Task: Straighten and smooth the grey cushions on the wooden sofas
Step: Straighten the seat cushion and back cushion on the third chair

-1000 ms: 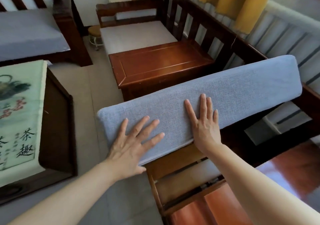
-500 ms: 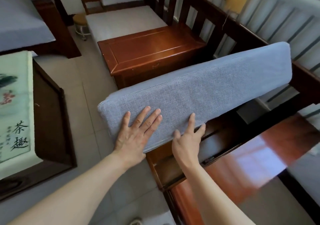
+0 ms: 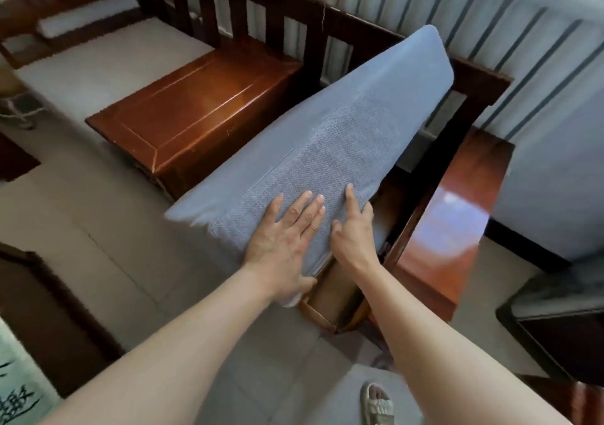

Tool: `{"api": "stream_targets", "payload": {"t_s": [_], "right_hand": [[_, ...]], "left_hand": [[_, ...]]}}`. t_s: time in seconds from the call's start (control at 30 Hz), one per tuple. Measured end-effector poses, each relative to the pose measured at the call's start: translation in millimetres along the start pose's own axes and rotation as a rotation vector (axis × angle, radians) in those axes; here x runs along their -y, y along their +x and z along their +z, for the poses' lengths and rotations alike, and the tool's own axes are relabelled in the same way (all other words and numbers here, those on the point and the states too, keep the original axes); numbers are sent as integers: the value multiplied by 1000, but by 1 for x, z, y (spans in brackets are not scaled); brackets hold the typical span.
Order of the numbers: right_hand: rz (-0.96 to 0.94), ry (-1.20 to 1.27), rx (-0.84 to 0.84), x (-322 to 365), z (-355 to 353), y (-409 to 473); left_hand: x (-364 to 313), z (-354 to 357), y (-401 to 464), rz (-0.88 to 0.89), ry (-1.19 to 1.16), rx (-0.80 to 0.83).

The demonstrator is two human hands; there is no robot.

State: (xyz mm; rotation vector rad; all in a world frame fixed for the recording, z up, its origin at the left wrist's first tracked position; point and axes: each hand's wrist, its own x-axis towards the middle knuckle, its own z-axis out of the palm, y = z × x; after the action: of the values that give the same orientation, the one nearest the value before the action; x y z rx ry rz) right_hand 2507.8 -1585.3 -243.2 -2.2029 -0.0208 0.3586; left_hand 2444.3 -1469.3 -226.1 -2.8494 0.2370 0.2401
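At far left a white seat pad (image 3: 98, 65) lies on a dark wooden sofa (image 3: 228, 9), and beside it stands a glossy brown wooden tabletop (image 3: 196, 110). The long grey cushion (image 3: 327, 137) is tilted up on edge over the sofa's open seat frame (image 3: 333, 300), its far end leaning near the slatted backrest. The left hand (image 3: 284, 241) presses flat on its near end, fingers straight and slightly spread, while the right hand (image 3: 353, 231) just beside it curls its fingers round the cushion's lower edge, index finger lying on the fabric.
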Motion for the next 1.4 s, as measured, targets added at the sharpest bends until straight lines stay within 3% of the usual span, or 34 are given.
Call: {"api": "stream_targets", "payload": {"t_s": [0.17, 0.37, 0.53, 0.93, 1.1, 1.27, 1.4], "right_hand": [[185, 173, -180, -2, 20, -20], [395, 296, -160, -21, 33, -36], [435, 427, -201, -37, 33, -39], [602, 372, -313, -25, 34, -14], [727, 354, -444, -12, 38, 1], [824, 356, -501, 8, 45, 12], [837, 393, -515, 19, 45, 13]], "left_hand": [[22, 0, -2, 186, 47, -13], [31, 1, 14, 387, 2, -2], [39, -4, 44, 602, -78, -65], [38, -11, 125, 941, -182, -209], [36, -12, 167, 1148, -201, -232], [40, -13, 189, 1293, -159, -160], [24, -28, 213, 1332, 19, -51]]}}
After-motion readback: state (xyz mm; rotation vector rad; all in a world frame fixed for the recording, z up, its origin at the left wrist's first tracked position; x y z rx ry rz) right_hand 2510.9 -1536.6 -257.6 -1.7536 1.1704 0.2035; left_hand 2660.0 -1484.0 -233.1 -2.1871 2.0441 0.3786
